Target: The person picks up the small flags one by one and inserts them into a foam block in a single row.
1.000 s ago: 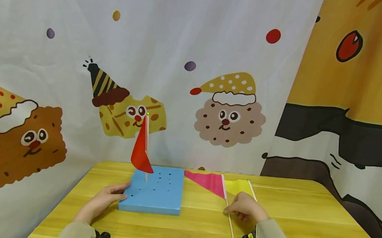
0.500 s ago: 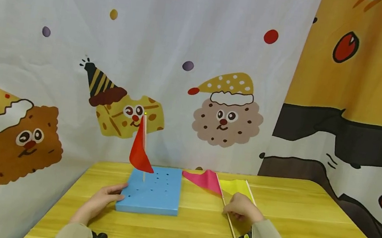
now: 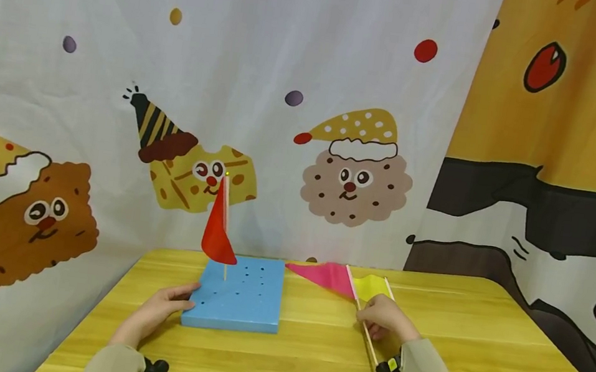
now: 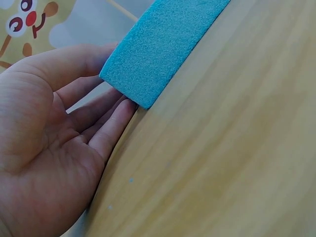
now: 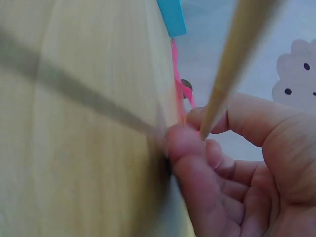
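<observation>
The right hand point(image 3: 383, 318) curls its fingers around the thin wooden stick point(image 3: 366, 337) of the pink pennant flag point(image 3: 327, 276), pinching it between thumb and fingertips point(image 5: 186, 139). The stick slants across the yellow wooden table point(image 3: 478, 360), its pink cloth raised just off the surface toward the blue foam block point(image 3: 238, 296). A yellow flag point(image 3: 372, 285) lies flat just behind the right hand.

The left hand point(image 3: 164, 307) lies relaxed with straight fingers point(image 4: 111, 126) touching the near left corner of the foam block and holds nothing. A red flag point(image 3: 217, 231) stands upright in one of the block's holes. A cartoon-printed curtain point(image 3: 289, 84) hangs behind the table.
</observation>
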### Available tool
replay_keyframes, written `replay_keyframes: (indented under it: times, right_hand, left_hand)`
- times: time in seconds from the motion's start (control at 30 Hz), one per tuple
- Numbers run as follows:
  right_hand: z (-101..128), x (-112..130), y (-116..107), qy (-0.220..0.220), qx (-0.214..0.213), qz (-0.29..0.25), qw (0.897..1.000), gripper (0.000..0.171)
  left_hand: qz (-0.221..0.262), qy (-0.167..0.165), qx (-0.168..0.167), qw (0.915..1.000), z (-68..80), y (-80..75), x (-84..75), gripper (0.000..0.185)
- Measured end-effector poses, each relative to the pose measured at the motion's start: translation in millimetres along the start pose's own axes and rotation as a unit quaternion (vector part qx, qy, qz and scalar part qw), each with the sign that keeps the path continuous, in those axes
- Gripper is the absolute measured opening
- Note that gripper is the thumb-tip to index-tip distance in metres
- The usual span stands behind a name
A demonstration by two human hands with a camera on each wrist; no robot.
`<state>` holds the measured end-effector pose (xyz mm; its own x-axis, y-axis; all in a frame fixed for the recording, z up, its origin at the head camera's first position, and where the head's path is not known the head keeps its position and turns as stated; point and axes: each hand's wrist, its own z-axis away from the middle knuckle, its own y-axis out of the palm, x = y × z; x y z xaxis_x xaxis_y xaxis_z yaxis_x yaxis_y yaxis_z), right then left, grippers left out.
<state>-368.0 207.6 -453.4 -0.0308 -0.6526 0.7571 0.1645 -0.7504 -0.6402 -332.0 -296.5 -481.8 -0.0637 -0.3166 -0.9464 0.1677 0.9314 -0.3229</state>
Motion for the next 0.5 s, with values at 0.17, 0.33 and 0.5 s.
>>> replay_keyframes:
  times: [0.17, 0.33, 0.5]
  right_hand:
    - [-4.8, -6.0, 0.2, 0.004, 0.020, -0.067, 0.998, 0.014]
    - [-10.8, -11.5, 1.2, 0.019, 0.037, -0.137, 0.990, 0.035]
    - [-13.4, -15.1, 0.7, 0.008, 0.081, -0.191, 0.978, 0.048]
  left_hand:
    - [0.002, -0.003, -0.005, 1.0000, 0.6, 0.8, 1.0, 0.059]
    - [0.021, -0.008, -0.011, 0.9997, 0.4, 1.0, -1.4, 0.058]
    - [0.016, -0.008, -0.011, 0.9998, 1.0, 1.2, -2.6, 0.058]
